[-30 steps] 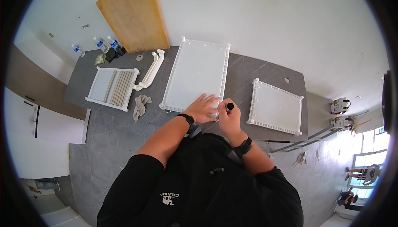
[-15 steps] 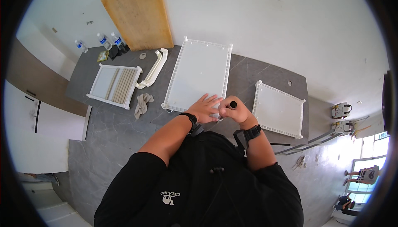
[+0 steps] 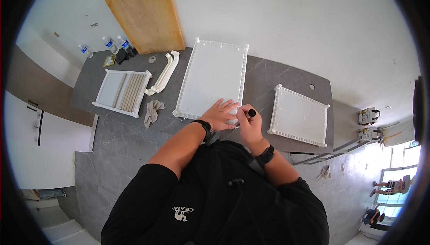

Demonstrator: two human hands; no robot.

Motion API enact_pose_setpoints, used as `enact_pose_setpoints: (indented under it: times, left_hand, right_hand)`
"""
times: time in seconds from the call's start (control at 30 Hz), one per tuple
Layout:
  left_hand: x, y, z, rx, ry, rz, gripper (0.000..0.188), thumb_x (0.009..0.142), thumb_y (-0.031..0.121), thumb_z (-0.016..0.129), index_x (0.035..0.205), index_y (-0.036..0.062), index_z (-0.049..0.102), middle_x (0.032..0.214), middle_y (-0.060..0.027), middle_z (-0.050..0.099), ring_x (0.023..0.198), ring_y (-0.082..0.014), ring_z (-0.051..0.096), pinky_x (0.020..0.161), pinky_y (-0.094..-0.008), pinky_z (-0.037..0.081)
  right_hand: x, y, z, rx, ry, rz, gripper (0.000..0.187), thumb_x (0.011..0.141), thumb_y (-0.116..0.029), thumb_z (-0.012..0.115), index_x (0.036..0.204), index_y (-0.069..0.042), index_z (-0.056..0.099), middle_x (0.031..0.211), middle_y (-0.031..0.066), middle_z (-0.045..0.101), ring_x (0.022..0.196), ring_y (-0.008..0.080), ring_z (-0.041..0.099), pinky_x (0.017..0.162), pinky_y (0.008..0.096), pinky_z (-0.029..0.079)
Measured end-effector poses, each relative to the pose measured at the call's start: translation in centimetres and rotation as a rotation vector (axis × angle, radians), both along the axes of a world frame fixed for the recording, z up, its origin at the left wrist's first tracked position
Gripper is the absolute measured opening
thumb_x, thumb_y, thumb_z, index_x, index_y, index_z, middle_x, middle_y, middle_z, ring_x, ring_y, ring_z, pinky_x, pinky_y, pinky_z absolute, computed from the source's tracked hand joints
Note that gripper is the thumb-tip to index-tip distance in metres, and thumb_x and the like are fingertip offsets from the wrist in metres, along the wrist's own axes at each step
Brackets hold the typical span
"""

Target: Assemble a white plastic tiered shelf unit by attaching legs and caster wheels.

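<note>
A large white plastic shelf panel [image 3: 212, 70] with a slotted rim and corner posts lies on the grey counter in front of me. My left hand [image 3: 219, 115] rests flat on its near right part, fingers spread. Close beside it, at the near right corner, my right hand [image 3: 250, 125] is closed around a black-handled tool [image 3: 251, 112]. The handle's round end points up toward me. My fingers hide most of the tool and where its tip meets the corner.
Right of it lies a smaller white panel [image 3: 300, 116]. To the left are a white frame with beige strips [image 3: 122, 92], curved white pieces [image 3: 165, 72] and a grey cloth [image 3: 153, 113]. A wooden board [image 3: 145, 17] leans on the wall near water bottles [image 3: 110, 43]. The counter's edge [image 3: 286, 151] is close to me.
My right hand has turned about the tool, its wrist swinging down and slightly left. My left hand stays pressed on the panel. The whole view has shifted slightly.
</note>
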State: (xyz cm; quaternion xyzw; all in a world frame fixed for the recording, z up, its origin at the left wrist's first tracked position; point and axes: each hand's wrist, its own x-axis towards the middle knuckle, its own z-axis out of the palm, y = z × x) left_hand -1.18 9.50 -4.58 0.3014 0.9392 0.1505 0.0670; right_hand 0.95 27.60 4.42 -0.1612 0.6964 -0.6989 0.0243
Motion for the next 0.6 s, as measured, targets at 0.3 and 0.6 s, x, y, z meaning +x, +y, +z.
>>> enact_pose_setpoints:
  times: [0.3,0.6]
  left_hand:
    - [0.0,-0.3,-0.8,0.020,0.039,0.002,0.045,0.096,0.056,0.060,0.130,0.0267,0.067,0.169,-0.0047,0.023,0.158,-0.0272,0.013,0.127,-0.0519,0.010]
    - [-0.7,0.0,1.3,0.010,0.006,0.010,0.051,0.095,0.054,0.061,0.136,0.0238,0.064,0.168,-0.0062,0.026,0.157,-0.0287,0.018,0.127,-0.0527,0.013]
  right_hand:
    - [-6.1,2.8,3.1,0.090,-0.066,0.815,0.013,0.090,-0.009,0.067,0.082,0.000,0.071,0.076,0.0020,0.068,0.070,0.0094,0.055,0.063,0.0276,0.043]
    - [0.9,-1.3,0.0,-0.235,0.119,-0.170,0.008,0.100,-0.007,0.061,0.107,-0.004,0.058,0.084,-0.0043,0.049,0.075,0.0052,0.046,0.069,0.0216,0.042]
